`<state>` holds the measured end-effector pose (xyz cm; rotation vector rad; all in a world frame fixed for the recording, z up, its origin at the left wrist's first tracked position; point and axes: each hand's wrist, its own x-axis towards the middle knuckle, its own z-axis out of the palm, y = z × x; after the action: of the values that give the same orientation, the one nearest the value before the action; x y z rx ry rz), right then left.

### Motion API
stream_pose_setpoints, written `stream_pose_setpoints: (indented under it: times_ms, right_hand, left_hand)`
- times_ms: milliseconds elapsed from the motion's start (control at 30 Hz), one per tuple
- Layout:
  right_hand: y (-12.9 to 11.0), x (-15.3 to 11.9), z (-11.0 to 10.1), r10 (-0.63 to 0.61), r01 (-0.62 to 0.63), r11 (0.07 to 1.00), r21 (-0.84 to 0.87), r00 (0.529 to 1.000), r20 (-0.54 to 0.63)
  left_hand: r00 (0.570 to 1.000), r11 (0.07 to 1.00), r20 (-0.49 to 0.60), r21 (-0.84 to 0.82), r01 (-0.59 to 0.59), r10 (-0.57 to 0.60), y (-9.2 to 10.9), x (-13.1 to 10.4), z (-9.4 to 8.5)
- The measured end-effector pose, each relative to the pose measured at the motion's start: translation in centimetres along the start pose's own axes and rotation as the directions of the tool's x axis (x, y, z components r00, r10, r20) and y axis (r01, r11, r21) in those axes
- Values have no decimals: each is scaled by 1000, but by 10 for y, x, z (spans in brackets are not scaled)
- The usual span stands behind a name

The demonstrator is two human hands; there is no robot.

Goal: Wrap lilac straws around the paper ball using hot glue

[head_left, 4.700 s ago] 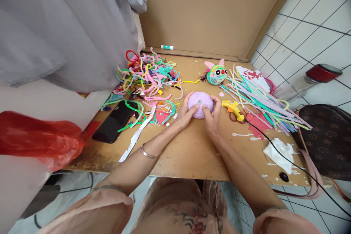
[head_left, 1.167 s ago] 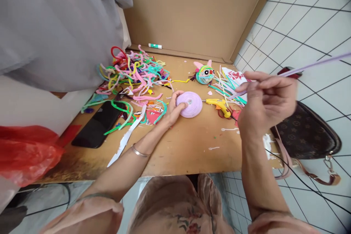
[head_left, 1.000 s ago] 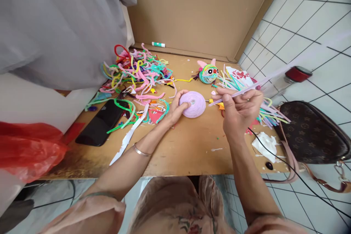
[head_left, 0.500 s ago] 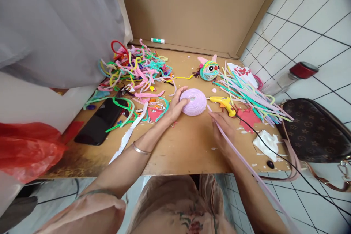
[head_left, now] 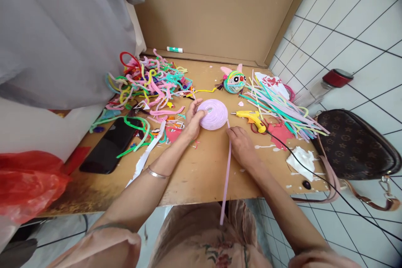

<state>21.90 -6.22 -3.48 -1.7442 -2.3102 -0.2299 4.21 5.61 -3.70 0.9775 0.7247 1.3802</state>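
Observation:
A lilac ball wound from pipe cleaners (head_left: 214,114) rests on the wooden table (head_left: 201,171). My left hand (head_left: 194,119) cups its left side. My right hand (head_left: 240,146) pinches a long lilac pipe cleaner (head_left: 226,176) whose upper end touches the ball's lower right edge; the rest of it runs down past the table's front edge. A yellow glue gun (head_left: 251,118) lies just right of the ball.
A tangle of coloured pipe cleaners (head_left: 150,83) lies at back left, straight ones (head_left: 282,109) at right. A finished pipe-cleaner head (head_left: 234,81) sits behind the ball. A black phone (head_left: 108,146), red bag (head_left: 28,180), brown handbag (head_left: 354,142) and white tissue (head_left: 301,161) surround the work spot.
My right hand left the ball, lifted a lilac pipe cleaner from the pile at right, swung it down and now holds its end against the ball. My left hand stayed on the ball.

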Motion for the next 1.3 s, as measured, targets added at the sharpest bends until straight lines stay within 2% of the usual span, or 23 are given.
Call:
stream_pose_setpoints:
  times_ms: [133,267,333,400,467,500,567,600,667,800,933,1000,1100,1233,1300]
  right_hand:
    - [-6,23,-6,21,-18,998,-58,998,52]
    - [-5,60,-12,56,-46,994,-97,993,102]
    - [2,71,-13,107,-103,992,-77,993,56]
    - [13,71,-14,201,-203,979,-32,978,-56]
    - [26,61,-16,368,-371,928,8,915,-168]
    - [32,55,-17,472,-477,879,20,860,-194]
    - [44,43,-20,632,-640,768,5,757,-168]
    - [48,39,-20,679,-687,726,-19,721,-136]
    - [55,36,-20,724,-728,682,-74,686,-68]
    - [60,40,-17,757,-752,651,-107,654,12]
    - [64,39,-16,785,-785,619,-29,619,6]
    - [66,37,-18,791,-789,612,49,611,-41]
    - [66,35,-21,779,-749,627,215,596,-196]
    - [55,37,-26,751,-599,660,453,549,-367]
    - [46,38,-28,721,-511,686,519,572,-390]
  left_hand:
    - [996,990,-83,-135,-49,38,9,8,-7]
    - [992,985,-90,-143,-99,86,13,9,-12]
    - [994,992,-82,-98,-83,75,12,7,-12]
    - [996,998,-73,-38,-56,53,9,4,-11]
    - [998,999,-48,29,-31,32,7,1,-10]
    - [999,998,-27,60,-22,23,6,0,-9]
    - [1000,994,8,108,-11,10,6,-2,-7]
    - [1000,992,21,123,-9,6,7,-3,-6]
    - [999,990,39,144,-15,9,9,-5,-5]
    - [996,982,86,187,-32,16,17,-7,-3]
    - [990,970,141,241,-24,-11,19,-7,-4]
    - [989,966,148,259,-25,-14,17,-7,-4]
    - [987,964,158,264,-18,-25,14,-6,-5]
    - [986,968,165,250,-7,-36,11,-5,-6]
    - [985,970,170,243,-9,-33,10,-5,-7]
